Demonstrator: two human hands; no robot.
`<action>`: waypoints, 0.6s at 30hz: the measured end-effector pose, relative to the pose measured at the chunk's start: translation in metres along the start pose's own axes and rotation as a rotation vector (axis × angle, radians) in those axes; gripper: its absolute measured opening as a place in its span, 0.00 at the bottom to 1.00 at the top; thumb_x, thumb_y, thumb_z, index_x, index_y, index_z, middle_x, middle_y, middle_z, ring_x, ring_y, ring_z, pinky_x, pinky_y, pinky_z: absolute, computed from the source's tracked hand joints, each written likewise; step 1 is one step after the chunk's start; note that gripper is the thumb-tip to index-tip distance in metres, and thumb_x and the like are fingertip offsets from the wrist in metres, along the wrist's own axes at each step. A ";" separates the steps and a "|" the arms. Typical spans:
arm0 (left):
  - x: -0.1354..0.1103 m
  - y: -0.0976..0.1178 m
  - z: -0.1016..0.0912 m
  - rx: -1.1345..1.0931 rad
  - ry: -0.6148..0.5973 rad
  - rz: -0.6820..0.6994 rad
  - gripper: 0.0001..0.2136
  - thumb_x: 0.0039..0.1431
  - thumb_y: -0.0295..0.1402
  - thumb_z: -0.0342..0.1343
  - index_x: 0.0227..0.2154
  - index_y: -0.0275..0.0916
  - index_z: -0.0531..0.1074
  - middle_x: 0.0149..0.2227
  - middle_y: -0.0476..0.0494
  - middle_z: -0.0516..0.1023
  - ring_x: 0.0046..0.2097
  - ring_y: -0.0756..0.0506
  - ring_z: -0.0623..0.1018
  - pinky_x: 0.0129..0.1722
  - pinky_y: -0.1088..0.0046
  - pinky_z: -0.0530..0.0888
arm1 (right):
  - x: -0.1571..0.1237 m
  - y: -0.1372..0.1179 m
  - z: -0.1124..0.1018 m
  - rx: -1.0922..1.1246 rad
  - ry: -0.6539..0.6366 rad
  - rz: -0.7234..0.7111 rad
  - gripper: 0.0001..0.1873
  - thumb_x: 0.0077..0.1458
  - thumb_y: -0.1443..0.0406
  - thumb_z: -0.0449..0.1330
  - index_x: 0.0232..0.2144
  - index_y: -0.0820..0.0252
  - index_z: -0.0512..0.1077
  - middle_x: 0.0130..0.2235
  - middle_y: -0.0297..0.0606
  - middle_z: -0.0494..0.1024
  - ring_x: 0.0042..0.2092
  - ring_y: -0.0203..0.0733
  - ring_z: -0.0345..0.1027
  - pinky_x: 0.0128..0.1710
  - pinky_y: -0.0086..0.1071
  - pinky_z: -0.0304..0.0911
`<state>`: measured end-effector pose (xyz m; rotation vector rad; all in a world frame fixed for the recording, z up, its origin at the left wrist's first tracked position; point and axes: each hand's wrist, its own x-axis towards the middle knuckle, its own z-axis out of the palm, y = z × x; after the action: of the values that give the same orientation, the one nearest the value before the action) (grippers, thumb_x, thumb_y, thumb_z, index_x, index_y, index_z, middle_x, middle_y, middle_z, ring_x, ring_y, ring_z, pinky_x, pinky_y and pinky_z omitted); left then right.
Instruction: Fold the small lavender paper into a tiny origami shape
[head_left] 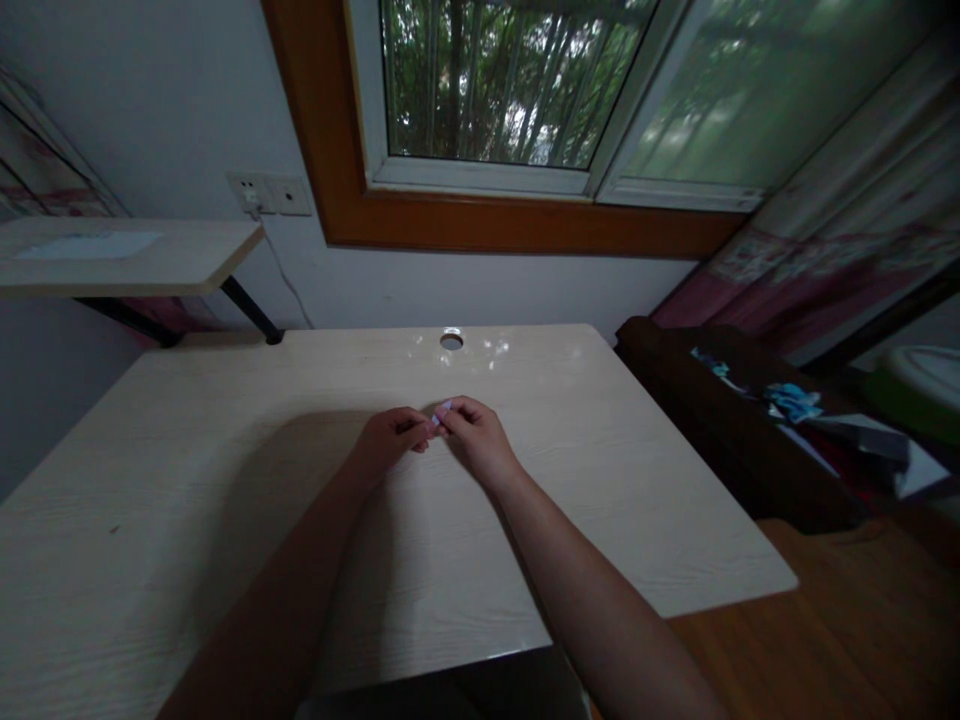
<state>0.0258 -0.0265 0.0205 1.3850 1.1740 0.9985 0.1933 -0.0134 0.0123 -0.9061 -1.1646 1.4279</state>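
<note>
A small folded piece of pale lilac paper [442, 411] is held over the middle of the desk, mostly covered by fingers. My right hand [474, 430] pinches it between thumb and forefinger. From the other side my left hand [394, 436] is closed, its thumb and fingertips pressed on the near left end of the paper. Both hands meet close above the light wood-grain desk [600, 500], and their fingertips nearly touch. The paper's exact shape cannot be made out.
A round cable hole [451, 342] lies near the desk's back edge. A raised shelf [217, 262] on black legs stands at the left. Behind are a wall socket [270, 194] with a cable and a window. Beyond the right edge sits a dark cabinet [675, 390] with blue items.
</note>
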 end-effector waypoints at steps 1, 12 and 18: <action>0.000 0.000 0.000 -0.016 0.003 0.005 0.08 0.51 0.36 0.61 0.26 0.36 0.77 0.24 0.49 0.77 0.27 0.50 0.75 0.32 0.75 0.73 | 0.000 0.001 0.000 0.015 -0.002 0.005 0.10 0.49 0.57 0.68 0.28 0.59 0.77 0.26 0.33 0.76 0.29 0.37 0.67 0.34 0.32 0.62; 0.001 -0.003 0.000 -0.131 0.059 0.018 0.10 0.53 0.39 0.62 0.28 0.35 0.78 0.25 0.47 0.78 0.28 0.50 0.75 0.32 0.75 0.73 | 0.000 0.005 -0.001 -0.066 -0.004 -0.050 0.10 0.50 0.57 0.67 0.31 0.58 0.80 0.28 0.34 0.75 0.31 0.38 0.66 0.36 0.34 0.61; 0.002 -0.004 0.001 -0.090 0.059 0.004 0.10 0.52 0.39 0.62 0.29 0.36 0.78 0.24 0.48 0.78 0.27 0.50 0.75 0.32 0.75 0.73 | 0.000 0.006 -0.004 -0.116 0.028 -0.070 0.09 0.51 0.58 0.67 0.29 0.57 0.81 0.26 0.33 0.72 0.30 0.37 0.63 0.34 0.33 0.58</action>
<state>0.0264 -0.0250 0.0161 1.2948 1.1558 1.0881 0.1952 -0.0124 0.0052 -0.9534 -1.2565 1.2985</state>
